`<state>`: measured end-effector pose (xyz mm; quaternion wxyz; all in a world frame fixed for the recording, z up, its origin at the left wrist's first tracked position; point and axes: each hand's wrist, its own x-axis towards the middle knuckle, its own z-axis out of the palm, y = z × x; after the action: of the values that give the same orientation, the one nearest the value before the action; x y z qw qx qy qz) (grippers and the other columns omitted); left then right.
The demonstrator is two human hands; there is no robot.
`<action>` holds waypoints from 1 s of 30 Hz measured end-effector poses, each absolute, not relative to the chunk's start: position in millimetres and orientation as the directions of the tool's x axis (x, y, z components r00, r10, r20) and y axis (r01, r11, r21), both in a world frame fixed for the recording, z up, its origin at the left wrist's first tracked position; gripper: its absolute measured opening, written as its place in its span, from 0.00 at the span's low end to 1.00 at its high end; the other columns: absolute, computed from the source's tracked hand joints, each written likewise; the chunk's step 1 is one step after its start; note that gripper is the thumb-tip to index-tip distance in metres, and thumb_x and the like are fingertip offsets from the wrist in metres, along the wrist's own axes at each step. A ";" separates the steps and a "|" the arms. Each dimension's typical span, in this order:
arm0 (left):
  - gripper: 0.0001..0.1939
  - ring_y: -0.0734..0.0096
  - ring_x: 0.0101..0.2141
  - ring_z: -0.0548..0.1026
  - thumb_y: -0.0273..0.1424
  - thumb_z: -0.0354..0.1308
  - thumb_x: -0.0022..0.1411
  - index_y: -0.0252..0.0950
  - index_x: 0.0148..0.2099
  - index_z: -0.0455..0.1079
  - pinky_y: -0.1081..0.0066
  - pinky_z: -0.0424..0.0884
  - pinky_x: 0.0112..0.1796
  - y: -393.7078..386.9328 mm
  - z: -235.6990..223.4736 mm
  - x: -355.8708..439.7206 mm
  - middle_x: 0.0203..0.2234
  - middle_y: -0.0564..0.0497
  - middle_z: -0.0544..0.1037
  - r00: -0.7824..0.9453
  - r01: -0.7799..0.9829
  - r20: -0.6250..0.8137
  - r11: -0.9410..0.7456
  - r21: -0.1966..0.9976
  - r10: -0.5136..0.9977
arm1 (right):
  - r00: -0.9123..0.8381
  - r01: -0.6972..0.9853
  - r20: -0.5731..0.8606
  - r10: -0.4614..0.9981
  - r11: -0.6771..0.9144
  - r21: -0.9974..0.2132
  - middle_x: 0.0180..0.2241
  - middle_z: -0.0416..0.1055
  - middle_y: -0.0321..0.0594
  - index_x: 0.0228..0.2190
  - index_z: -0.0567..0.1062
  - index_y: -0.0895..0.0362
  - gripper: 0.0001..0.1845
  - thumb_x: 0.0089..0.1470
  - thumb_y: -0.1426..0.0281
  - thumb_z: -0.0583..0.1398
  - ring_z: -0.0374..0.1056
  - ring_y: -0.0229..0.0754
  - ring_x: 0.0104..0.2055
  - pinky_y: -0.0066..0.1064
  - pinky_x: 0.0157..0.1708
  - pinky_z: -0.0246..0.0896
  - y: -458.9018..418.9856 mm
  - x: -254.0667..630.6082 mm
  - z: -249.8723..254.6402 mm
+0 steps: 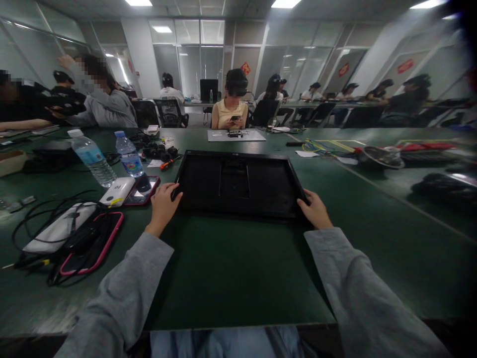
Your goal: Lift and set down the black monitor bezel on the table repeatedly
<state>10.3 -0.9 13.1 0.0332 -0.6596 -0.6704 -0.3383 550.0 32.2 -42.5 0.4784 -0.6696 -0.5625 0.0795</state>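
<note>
A wide black monitor housing (199, 186), shallow and with a raised rim, lies in front of me on the green table. Its middle has a rectangular recessed section. My left hand (164, 204) grips the housing's left edge, with thumb and fingers at the near left corner. At the opposite side, my right hand (314, 209) holds the right edge near its lower corner, the thumb on top and some fingers hidden beneath. The housing spans the gap between both hands.
To the left are water bottles (128, 154), a white power bank (117, 191), phones (142, 190) and tangled black cables (37, 219). An orange-handled tool (166, 164) lies beyond. A metal bowl-shaped piece (380, 157) and wires are at right. A person (231, 112) sits opposite.
</note>
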 end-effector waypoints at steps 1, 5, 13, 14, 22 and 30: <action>0.22 0.53 0.58 0.70 0.38 0.58 0.67 0.39 0.61 0.71 0.54 0.68 0.54 1.7 10.2 6.7 0.59 0.42 0.74 -0.176 0.899 0.484 -0.060 0.435 0.857 | 0.352 0.670 0.429 0.832 0.097 -0.736 0.45 0.79 0.47 0.54 0.73 0.56 0.29 0.50 0.65 0.64 0.75 0.53 0.50 0.49 0.54 0.70 33.3 550.8 -44.1; 0.25 0.57 0.51 0.77 0.38 0.59 0.66 0.33 0.61 0.70 0.60 0.71 0.53 7.9 2.4 -2.0 0.56 0.39 0.76 -0.266 0.842 0.352 0.038 0.538 0.897 | 0.370 0.662 0.424 0.827 0.085 -0.744 0.45 0.79 0.47 0.54 0.73 0.55 0.28 0.51 0.65 0.63 0.76 0.53 0.49 0.49 0.53 0.71 37.1 552.1 -49.6; 0.22 0.61 0.44 0.81 0.34 0.60 0.62 0.35 0.58 0.75 0.65 0.73 0.49 -0.4 13.6 4.7 0.47 0.44 0.82 -0.278 0.816 0.257 0.087 0.571 0.926 | 0.362 0.700 0.435 0.824 0.068 -0.711 0.47 0.79 0.50 0.56 0.74 0.57 0.28 0.53 0.65 0.60 0.75 0.54 0.51 0.50 0.55 0.69 48.2 559.3 -48.3; 0.23 0.61 0.44 0.81 0.33 0.60 0.61 0.35 0.58 0.74 0.65 0.73 0.49 -0.8 14.2 5.2 0.48 0.44 0.82 -0.274 0.822 0.256 0.088 0.562 0.927 | 0.358 0.709 0.438 0.824 0.065 -0.702 0.48 0.78 0.51 0.56 0.74 0.57 0.28 0.53 0.65 0.60 0.74 0.54 0.52 0.50 0.56 0.68 49.0 560.4 -47.7; 0.25 0.55 0.47 0.78 0.44 0.54 0.67 0.37 0.59 0.73 0.61 0.73 0.47 -2.9 13.6 9.1 0.49 0.41 0.80 -0.223 0.904 0.292 0.085 0.419 0.930 | 0.330 0.783 0.501 0.800 0.065 -0.618 0.50 0.77 0.52 0.59 0.72 0.58 0.30 0.56 0.64 0.58 0.72 0.56 0.56 0.51 0.60 0.63 38.7 553.7 -39.2; 0.24 0.55 0.48 0.78 0.41 0.48 0.71 0.37 0.62 0.70 0.63 0.73 0.46 -11.4 22.3 19.3 0.53 0.41 0.78 -0.164 0.955 0.320 0.069 0.288 0.933 | 0.340 0.793 0.516 0.786 0.055 -0.606 0.54 0.75 0.51 0.59 0.72 0.58 0.30 0.57 0.63 0.57 0.71 0.56 0.58 0.50 0.61 0.63 34.2 550.9 -33.1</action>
<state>19.3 -11.4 22.3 0.0254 -0.6461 -0.7307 -0.2192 550.9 34.2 -33.1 0.4444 -0.6874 -0.5745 -0.0039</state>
